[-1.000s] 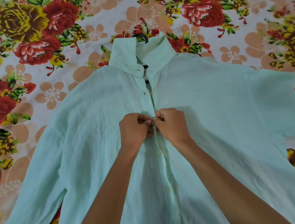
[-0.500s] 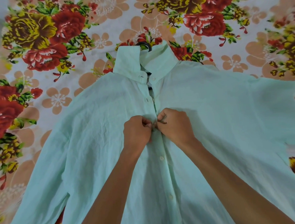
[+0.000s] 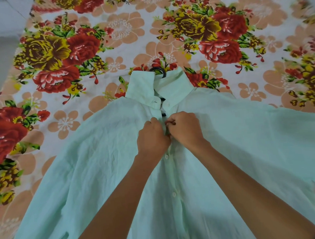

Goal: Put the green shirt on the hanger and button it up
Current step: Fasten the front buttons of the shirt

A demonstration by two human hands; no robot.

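Observation:
The pale green shirt point(image 3: 235, 143) lies spread front-up on the bed, sleeves out to both sides. A black hanger point(image 3: 159, 71) sits inside it; its hook pokes out above the collar and dark bits show in the open neck. My left hand point(image 3: 151, 137) and my right hand point(image 3: 185, 130) meet at the placket just below the collar, each pinching one edge of the shirt front. The button between my fingers is hidden. Below my hands, three white buttons run down the closed placket.
A floral bedsheet point(image 3: 114, 54) with red and yellow roses covers the bed under the shirt. A pale floor strip point(image 3: 0, 45) shows at the far left beyond the bed's edge.
The view has tilted up, so the shirt sits lower in frame. My hands have shifted up the placket toward the collar, leaving one more button fastened below them.

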